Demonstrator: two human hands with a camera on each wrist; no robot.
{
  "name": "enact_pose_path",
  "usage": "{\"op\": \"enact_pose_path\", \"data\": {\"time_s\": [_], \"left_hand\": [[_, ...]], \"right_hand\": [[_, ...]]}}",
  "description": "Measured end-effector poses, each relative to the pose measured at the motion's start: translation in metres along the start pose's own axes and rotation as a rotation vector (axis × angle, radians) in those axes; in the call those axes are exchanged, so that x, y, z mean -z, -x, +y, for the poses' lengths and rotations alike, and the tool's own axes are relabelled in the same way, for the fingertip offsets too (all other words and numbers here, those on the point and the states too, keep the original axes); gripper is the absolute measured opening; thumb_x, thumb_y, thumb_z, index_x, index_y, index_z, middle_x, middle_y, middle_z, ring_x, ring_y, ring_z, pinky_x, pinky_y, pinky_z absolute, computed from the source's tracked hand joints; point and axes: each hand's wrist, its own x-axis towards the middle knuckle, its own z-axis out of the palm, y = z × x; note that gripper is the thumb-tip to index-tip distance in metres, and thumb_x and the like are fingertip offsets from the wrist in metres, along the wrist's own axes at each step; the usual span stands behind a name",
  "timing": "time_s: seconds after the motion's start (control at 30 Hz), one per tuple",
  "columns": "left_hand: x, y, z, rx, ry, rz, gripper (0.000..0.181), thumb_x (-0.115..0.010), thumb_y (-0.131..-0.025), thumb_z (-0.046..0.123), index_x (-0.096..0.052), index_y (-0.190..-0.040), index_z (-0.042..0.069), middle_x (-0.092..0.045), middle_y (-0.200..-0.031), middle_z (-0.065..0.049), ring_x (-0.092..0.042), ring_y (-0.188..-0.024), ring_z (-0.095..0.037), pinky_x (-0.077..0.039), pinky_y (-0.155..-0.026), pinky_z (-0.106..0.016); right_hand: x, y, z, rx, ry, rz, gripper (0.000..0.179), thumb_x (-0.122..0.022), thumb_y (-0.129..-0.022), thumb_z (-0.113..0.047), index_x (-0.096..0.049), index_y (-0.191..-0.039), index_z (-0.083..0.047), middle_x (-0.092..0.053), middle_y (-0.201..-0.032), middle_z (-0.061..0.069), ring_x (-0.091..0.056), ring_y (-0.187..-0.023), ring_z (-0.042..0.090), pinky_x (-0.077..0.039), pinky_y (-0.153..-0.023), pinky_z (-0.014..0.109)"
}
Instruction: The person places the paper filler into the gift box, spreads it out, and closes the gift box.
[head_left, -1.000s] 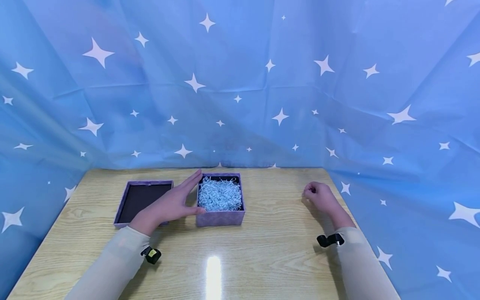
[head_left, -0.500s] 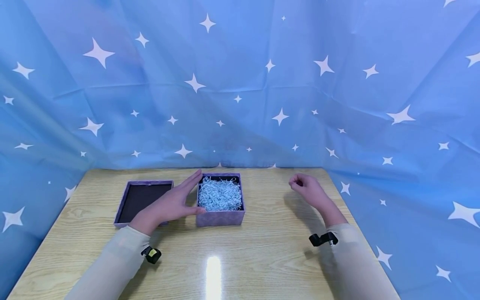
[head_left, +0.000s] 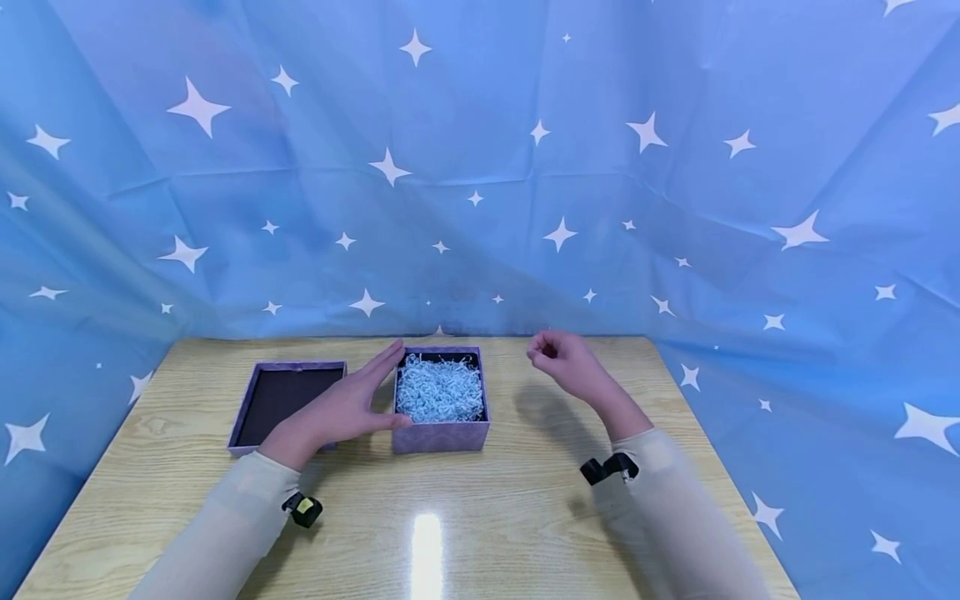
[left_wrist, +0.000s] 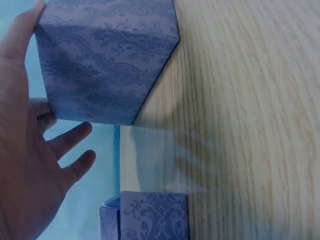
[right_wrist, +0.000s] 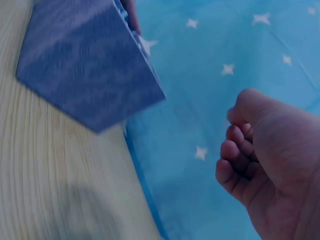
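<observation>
A purple patterned box (head_left: 441, 438), filled with light blue shredded paper (head_left: 439, 390), stands on the table. My left hand (head_left: 341, 410) rests on its left side, thumb at the near left corner and straight fingers reaching the far left corner. In the left wrist view the fingers spread along the box (left_wrist: 105, 60). My right hand (head_left: 566, 364) is raised over the table, to the right of the box and apart from it. Its fingers are curled, thumb near the index finger. No object shows in the right hand (right_wrist: 280, 155) in the right wrist view, though its inside is partly hidden.
A shallow purple lid (head_left: 288, 403) with a dark inside lies to the left of the box, partly behind my left hand. The wooden table (head_left: 510, 517) ends at a blue curtain (head_left: 480, 167) with white stars, at the back and sides.
My right hand has lifted and moved left from the table's right side toward the box, fingers still curled. My left hand, the box and the lid have not moved.
</observation>
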Motion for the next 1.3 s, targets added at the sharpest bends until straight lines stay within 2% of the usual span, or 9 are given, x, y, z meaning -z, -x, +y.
{"op": "enact_pose_path", "data": {"time_s": [0.17,0.33,0.43,0.67,0.8,0.93,1.03,1.17,1.3], "left_hand": [[0.0,0.0,-0.001,0.004,0.009,-0.001,0.12,-0.076,-0.093,0.074,-0.006,-0.18,0.031,0.003,-0.184,0.015,-0.042,-0.157,-0.043,-0.028,-0.126,-0.073],[0.0,-0.001,-0.003,-0.004,0.005,0.003,0.12,-0.076,-0.093,0.074,-0.006,-0.18,0.03,0.004,-0.185,0.014,-0.04,-0.158,-0.043,-0.022,-0.126,-0.076],[-0.001,-0.001,-0.003,-0.005,0.005,0.003,0.12,-0.076,-0.093,0.074,-0.006,-0.18,0.03,0.003,-0.185,0.014,-0.04,-0.159,-0.043,-0.025,-0.126,-0.075],[0.0,-0.001,-0.003,0.001,0.015,0.001,0.119,-0.078,-0.094,0.071,-0.006,-0.18,0.031,0.003,-0.184,0.014,-0.039,-0.159,-0.041,-0.028,-0.126,-0.073],[-0.001,-0.001,-0.004,-0.002,0.016,0.003,0.119,-0.078,-0.094,0.071,-0.006,-0.18,0.032,0.003,-0.185,0.014,-0.04,-0.159,-0.041,-0.029,-0.125,-0.073],[-0.002,-0.002,-0.005,-0.007,0.01,0.006,0.119,-0.077,-0.094,0.072,-0.006,-0.18,0.031,0.002,-0.185,0.014,-0.04,-0.159,-0.041,-0.03,-0.125,-0.073],[-0.002,-0.002,-0.005,-0.004,0.013,0.003,0.119,-0.077,-0.094,0.072,-0.006,-0.18,0.032,0.002,-0.185,0.014,-0.041,-0.158,-0.042,-0.03,-0.125,-0.074],[-0.002,-0.002,-0.005,-0.001,0.021,0.002,0.118,-0.077,-0.094,0.071,-0.006,-0.18,0.032,0.002,-0.185,0.014,-0.042,-0.157,-0.042,-0.033,-0.123,-0.073],[-0.002,-0.001,-0.005,-0.006,0.021,0.004,0.118,-0.077,-0.095,0.071,-0.006,-0.18,0.032,0.002,-0.185,0.013,-0.043,-0.157,-0.042,-0.037,-0.122,-0.072]], "right_hand": [[-0.023,-0.02,-0.019,0.063,-0.022,-0.072,0.009,-0.066,-0.104,-0.003,-0.071,-0.1,-0.01,-0.059,-0.084,0.003,-0.051,-0.075,0.018,-0.042,-0.063,0.028],[-0.048,-0.034,-0.035,0.118,-0.041,-0.154,0.009,-0.065,-0.104,0.0,-0.073,-0.103,0.001,-0.059,-0.082,0.002,-0.049,-0.071,0.015,-0.041,-0.062,0.027],[-0.062,-0.039,-0.043,0.155,-0.012,-0.188,0.008,-0.066,-0.105,-0.001,-0.074,-0.103,0.002,-0.062,-0.084,0.001,-0.052,-0.071,0.013,-0.044,-0.063,0.027],[-0.085,-0.048,-0.056,0.22,0.09,-0.252,0.007,-0.069,-0.107,-0.006,-0.076,-0.105,-0.004,-0.068,-0.09,-0.002,-0.059,-0.075,0.011,-0.053,-0.069,0.029],[-0.092,-0.052,-0.058,0.271,0.18,-0.27,0.006,-0.072,-0.108,-0.01,-0.077,-0.106,-0.007,-0.07,-0.091,-0.003,-0.061,-0.076,0.009,-0.055,-0.071,0.029],[-0.095,-0.052,-0.059,0.294,0.242,-0.268,0.007,-0.075,-0.107,-0.01,-0.078,-0.111,-0.005,-0.073,-0.099,0.002,-0.068,-0.082,0.011,-0.059,-0.077,0.029],[-0.094,-0.051,-0.059,0.286,0.254,-0.264,0.023,-0.077,-0.106,-0.012,-0.076,-0.125,0.001,-0.076,-0.114,0.011,-0.073,-0.095,0.018,-0.062,-0.087,0.033],[-0.092,-0.049,-0.059,0.275,0.266,-0.263,0.043,-0.081,-0.105,-0.018,-0.068,-0.14,0.003,-0.073,-0.13,0.016,-0.072,-0.111,0.027,-0.061,-0.098,0.042],[-0.092,-0.047,-0.059,0.279,0.28,-0.263,0.048,-0.082,-0.104,-0.022,-0.067,-0.143,0.001,-0.071,-0.134,0.014,-0.07,-0.117,0.029,-0.059,-0.103,0.044]]}}
